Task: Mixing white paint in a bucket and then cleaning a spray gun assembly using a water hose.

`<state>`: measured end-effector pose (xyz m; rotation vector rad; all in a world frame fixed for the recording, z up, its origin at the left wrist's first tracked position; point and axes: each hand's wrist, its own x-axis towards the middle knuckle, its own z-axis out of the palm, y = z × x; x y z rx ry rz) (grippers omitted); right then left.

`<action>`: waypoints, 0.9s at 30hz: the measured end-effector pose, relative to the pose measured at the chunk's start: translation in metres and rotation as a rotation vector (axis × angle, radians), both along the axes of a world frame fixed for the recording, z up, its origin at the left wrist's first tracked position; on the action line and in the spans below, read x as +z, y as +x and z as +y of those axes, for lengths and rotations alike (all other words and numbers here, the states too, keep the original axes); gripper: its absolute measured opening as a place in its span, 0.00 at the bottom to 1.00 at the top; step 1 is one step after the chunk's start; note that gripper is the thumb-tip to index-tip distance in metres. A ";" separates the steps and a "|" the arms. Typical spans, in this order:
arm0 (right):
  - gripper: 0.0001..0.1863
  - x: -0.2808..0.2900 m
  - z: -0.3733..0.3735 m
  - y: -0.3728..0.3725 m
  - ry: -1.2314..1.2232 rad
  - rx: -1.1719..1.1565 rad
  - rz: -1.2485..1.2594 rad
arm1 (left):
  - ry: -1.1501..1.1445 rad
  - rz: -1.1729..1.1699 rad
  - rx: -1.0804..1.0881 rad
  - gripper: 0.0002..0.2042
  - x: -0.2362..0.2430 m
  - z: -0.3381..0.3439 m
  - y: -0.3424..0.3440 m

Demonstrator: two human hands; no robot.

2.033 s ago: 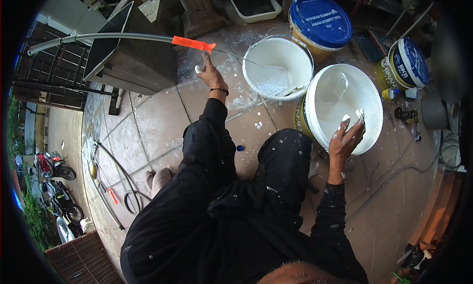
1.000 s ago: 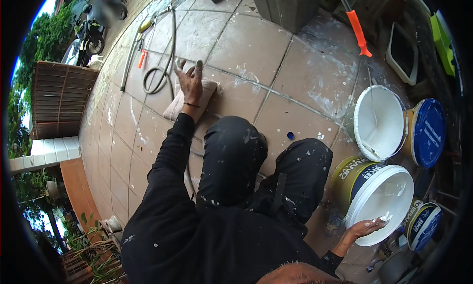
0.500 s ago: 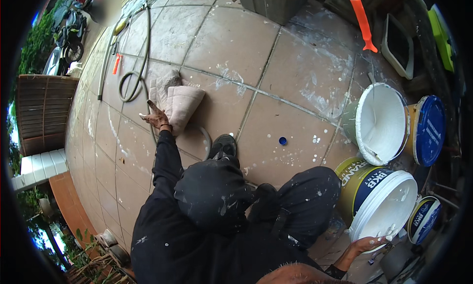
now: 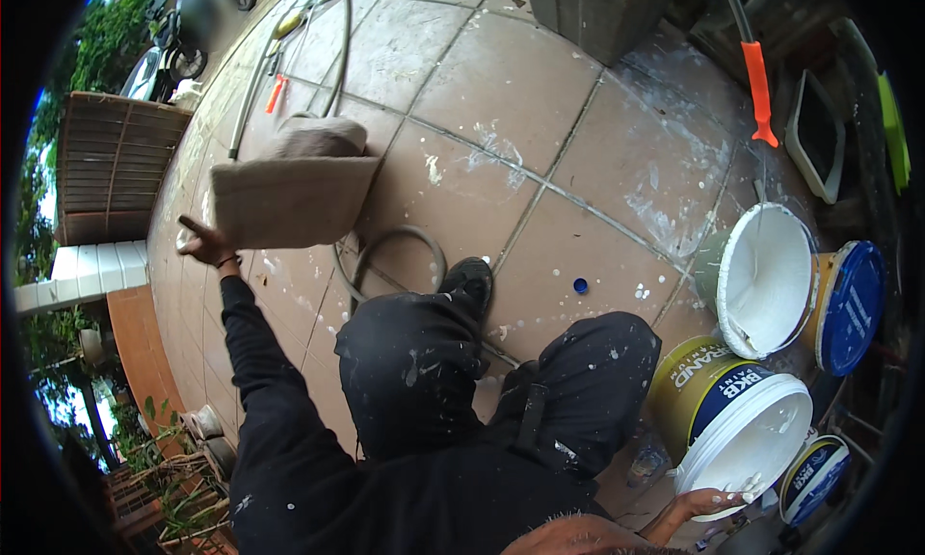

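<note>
At the left, my left hand [image 4: 207, 244] grips the near left corner of a thick, folded beige cloth [image 4: 294, 203]. The cloth is spread out broadly, with a bunched part on its far side. My right hand [image 4: 708, 502], white paint on its fingers, is on the near rim of a tilted paint bucket [image 4: 708, 391] at the lower right. White paint coats the inside of this bucket. Just beyond it stands another open bucket [image 4: 766, 280], its inside and rim also coated white.
A grey hose [image 4: 438, 242] curls across the tiled floor [image 4: 501, 64]. A small blue cap [image 4: 580, 285] lies ahead of my knees. At the right are a blue-lidded bucket [image 4: 853, 304], a smaller paint tub [image 4: 814, 480], an orange-handled tool [image 4: 759, 92] and a white-rimmed tray [image 4: 814, 136].
My left hand has moved left and slightly nearer, drawing the beige cloth with it and opening it wider. My right hand stays at the bucket rim. The view has shifted.
</note>
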<state>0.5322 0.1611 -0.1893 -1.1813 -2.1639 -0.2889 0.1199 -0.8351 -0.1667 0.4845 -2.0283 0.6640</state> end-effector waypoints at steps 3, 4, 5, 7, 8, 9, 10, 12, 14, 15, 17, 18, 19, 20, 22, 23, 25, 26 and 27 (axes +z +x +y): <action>0.33 -0.004 0.004 -0.005 0.003 0.022 0.008 | 0.277 0.224 0.410 0.53 0.102 -0.048 0.099; 0.33 -0.005 0.005 -0.008 0.004 0.026 0.008 | 0.703 0.535 0.356 0.58 0.140 -0.050 0.131; 0.33 -0.006 0.005 -0.011 -0.001 0.037 0.011 | 0.683 0.586 0.448 0.59 0.168 -0.046 0.161; 0.32 -0.008 0.005 -0.018 -0.017 0.045 0.014 | 0.560 0.605 0.622 0.61 0.211 -0.035 0.206; 0.32 -0.010 0.005 -0.021 -0.021 0.049 0.020 | 0.454 0.618 0.737 0.61 0.221 -0.035 0.210; 0.32 -0.011 0.006 -0.025 -0.025 0.055 0.022 | 0.410 0.455 0.796 0.61 0.222 -0.035 0.209; 0.32 -0.012 0.006 -0.027 -0.030 0.059 0.023 | 0.101 0.338 0.545 0.57 0.209 -0.037 0.201; 0.32 -0.013 0.006 -0.032 -0.033 0.061 0.023 | 0.293 0.295 -0.020 0.41 0.146 -0.045 0.159; 0.32 -0.014 0.007 -0.035 -0.029 0.053 0.022 | 0.425 0.291 -0.164 0.41 0.045 -0.042 0.100; 0.32 -0.013 0.008 -0.036 -0.022 0.048 0.023 | 0.618 0.245 -0.197 0.41 -0.007 -0.031 0.075; 0.31 -0.011 0.010 -0.037 -0.008 0.035 0.028 | 0.815 0.074 -0.182 0.44 -0.099 0.007 0.034; 0.31 -0.009 0.011 -0.038 -0.002 0.029 0.028 | 0.918 0.028 -0.141 0.46 -0.141 0.036 0.012; 0.31 -0.007 0.011 -0.039 0.003 0.021 0.031 | 0.892 -0.147 -0.107 0.47 -0.165 0.059 -0.008; 0.31 -0.006 0.011 -0.040 0.009 0.011 0.036 | 0.854 -0.229 -0.168 0.48 -0.184 0.084 -0.028; 0.31 -0.003 0.011 -0.044 0.000 -0.005 0.040 | 0.916 -0.292 -0.300 0.49 -0.200 0.115 -0.076; 0.31 -0.002 0.010 -0.046 -0.012 -0.015 0.045 | 0.915 -0.313 -0.287 0.49 -0.203 0.125 -0.099; 0.31 0.000 0.008 -0.050 -0.027 -0.045 0.060 | 1.012 -0.319 -0.297 0.49 -0.209 0.135 -0.145; 0.31 -0.001 0.005 -0.052 -0.036 -0.064 0.065 | 1.060 -0.333 -0.320 0.52 -0.211 0.133 -0.171; 0.30 0.001 0.004 -0.053 -0.039 -0.081 0.071 | 1.064 -0.344 -0.337 0.53 -0.215 0.130 -0.191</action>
